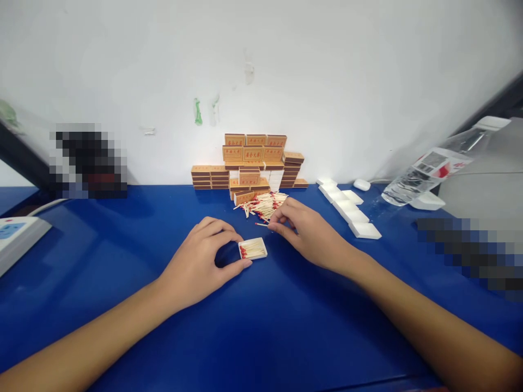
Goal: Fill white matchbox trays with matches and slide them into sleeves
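Note:
A small white matchbox tray [253, 249] with several red-tipped matches in it lies on the blue table [261, 326]. My left hand [204, 261] curls around the tray's left end, thumb and forefinger pinching it. My right hand [304, 231] rests just right of the tray, its fingertips pinched on a match [261, 224] at the near edge of a loose pile of matches [263, 204].
Stacked brown matchboxes [253, 160] stand against the white wall behind the pile. A row of empty white trays [349, 209] lies to the right, with a tilted plastic water bottle [433, 171] beyond. A white power strip [16, 237] sits at the left edge.

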The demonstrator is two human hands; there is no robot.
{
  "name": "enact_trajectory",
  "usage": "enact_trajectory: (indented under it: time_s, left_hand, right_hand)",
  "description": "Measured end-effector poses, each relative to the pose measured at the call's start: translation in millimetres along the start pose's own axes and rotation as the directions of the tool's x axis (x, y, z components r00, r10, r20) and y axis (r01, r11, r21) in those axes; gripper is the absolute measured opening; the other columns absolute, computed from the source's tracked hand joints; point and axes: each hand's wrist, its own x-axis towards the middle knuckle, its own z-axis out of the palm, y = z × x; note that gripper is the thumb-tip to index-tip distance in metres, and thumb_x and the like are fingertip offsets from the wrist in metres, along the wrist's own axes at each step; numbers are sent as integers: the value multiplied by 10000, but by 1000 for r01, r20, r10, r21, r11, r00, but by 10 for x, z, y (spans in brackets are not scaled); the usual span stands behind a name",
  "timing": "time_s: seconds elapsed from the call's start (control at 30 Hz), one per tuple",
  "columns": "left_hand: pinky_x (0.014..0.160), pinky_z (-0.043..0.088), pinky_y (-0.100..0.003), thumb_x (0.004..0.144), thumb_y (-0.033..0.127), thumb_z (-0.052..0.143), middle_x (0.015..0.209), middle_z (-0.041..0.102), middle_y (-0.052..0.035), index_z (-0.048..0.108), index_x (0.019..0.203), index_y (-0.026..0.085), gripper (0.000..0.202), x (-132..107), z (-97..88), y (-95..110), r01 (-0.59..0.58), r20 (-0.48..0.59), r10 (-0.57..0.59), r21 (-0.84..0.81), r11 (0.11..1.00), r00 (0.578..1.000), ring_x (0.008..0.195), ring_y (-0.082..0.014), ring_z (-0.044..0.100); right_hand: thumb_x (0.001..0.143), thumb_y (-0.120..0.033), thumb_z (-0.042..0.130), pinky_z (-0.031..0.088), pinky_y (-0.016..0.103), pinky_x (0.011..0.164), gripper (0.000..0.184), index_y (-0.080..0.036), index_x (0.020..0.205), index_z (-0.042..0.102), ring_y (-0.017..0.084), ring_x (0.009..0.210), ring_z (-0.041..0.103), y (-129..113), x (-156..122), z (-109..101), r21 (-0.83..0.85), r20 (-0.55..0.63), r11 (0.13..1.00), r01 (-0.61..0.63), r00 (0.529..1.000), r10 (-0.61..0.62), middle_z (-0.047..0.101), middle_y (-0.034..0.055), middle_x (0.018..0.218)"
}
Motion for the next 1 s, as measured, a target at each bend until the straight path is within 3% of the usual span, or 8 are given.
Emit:
enact_trajectory:
  time_s: [0.2,0.4,0.6,0.77,1.0]
  left_hand:
    - [974,535,-462,926,437,772,1132,722,-65,757,1098,246,258,1,3,13,-14,-2,14,-5,1000,1000,1094,-268,626]
    - [978,521,-472,924,412,776,1140,719,-63,748,1094,240,243,-4,6,37,-37,0,37,-10,999,999,1104,-270,620]
    - [971,519,-470,924,403,778,1142,722,-64,742,1086,237,235,-12,0,57,-37,12,37,-11,999,999,1120,-275,617]
    - [977,520,-474,925,395,776,1146,723,-68,746,1097,235,237,-7,-11,59,-43,5,43,-1,999,999,1125,-279,620]
    - [976,522,-474,927,400,773,1139,726,-71,747,1095,239,234,-4,-4,58,-42,5,42,3,999,999,1128,-283,621]
  right_hand:
    - [1041,-213,598,471,320,813,95,-202,991,678,190,937,608,-205,-71,-28,48,135,994,96,986,-101,626,47,1017]
    - [996,-214,634,459,323,741,39,-193,988,666,174,805,591,121,-4,-23,-96,-84,995,38,995,-46,634,45,977]
    - [967,-318,692,486,342,761,140,-193,975,630,200,844,607,189,73,60,-167,-85,985,33,995,-48,631,68,1011]
    - [1009,-236,627,501,353,839,58,-187,978,628,206,911,625,198,154,100,-212,-41,975,72,996,-82,623,78,1048]
    - [1041,-231,607,510,354,851,70,-192,984,618,210,933,618,253,119,-48,-176,90,980,91,993,-76,604,83,1069]
